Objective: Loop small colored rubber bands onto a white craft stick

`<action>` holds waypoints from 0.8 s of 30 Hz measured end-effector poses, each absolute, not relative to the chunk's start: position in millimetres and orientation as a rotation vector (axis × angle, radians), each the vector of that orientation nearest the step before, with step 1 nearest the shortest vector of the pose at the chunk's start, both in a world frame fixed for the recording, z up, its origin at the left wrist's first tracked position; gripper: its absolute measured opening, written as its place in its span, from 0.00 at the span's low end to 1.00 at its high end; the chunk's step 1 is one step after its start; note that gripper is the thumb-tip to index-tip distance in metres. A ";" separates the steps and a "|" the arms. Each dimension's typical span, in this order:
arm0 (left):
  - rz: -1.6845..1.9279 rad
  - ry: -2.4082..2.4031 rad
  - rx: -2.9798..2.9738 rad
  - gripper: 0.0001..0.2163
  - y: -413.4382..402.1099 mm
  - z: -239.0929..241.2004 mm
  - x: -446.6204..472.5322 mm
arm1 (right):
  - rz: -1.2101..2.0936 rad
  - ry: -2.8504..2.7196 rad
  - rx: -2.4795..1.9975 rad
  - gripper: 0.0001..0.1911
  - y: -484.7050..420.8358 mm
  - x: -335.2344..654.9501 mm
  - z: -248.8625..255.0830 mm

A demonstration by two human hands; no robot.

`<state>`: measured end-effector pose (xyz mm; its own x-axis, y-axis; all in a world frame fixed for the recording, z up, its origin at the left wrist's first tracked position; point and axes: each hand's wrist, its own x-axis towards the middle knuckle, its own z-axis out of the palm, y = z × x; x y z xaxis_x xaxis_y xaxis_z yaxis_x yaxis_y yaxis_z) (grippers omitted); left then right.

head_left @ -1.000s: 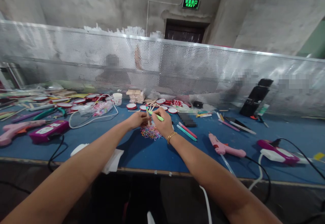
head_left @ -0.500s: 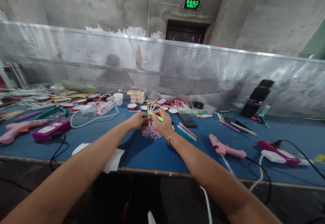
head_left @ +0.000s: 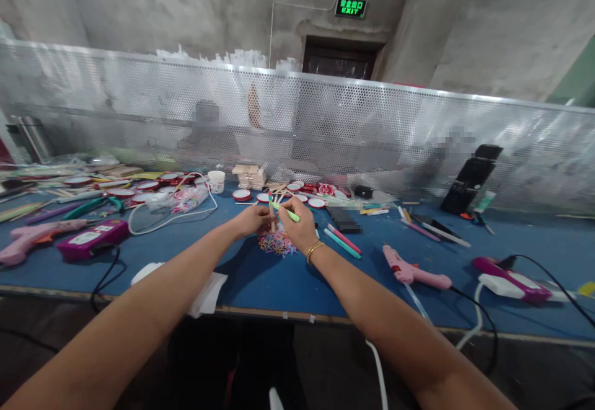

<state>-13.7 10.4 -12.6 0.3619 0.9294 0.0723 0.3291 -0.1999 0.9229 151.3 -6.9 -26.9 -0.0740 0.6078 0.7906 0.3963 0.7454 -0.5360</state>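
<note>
My left hand is closed on a narrow wooden craft stick, held upright with red and green colour near its top. Between the fingers of my right hand is a light green marker, its tip pointing at the stick's upper part. Whether the tip touches the wood I cannot tell. Below both hands lies a heap of small multicoloured bands or tube pieces. A red marker and a teal marker lie right of my right hand.
Pink glue guns lie at the left and right, with cords nearby. Small red-rimmed white drums, a paper cup and stacked wooden pieces stand toward the back. A perforated metal screen edges the blue table.
Both hands stay almost in the same place, with the stick and the green marker still held. Nothing else on the table has visibly moved.
</note>
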 end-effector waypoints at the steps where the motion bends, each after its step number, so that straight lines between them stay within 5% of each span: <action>1: 0.847 1.139 1.722 0.21 10.0 -12.2 -13.5 | 0.202 -1.684 -0.811 0.06 -6.5 151.9 -26.7; 24: 0.846 1.111 1.789 0.21 8.0 -11.7 -14.2 | 0.235 -1.731 -0.760 0.06 -9.2 151.8 -25.7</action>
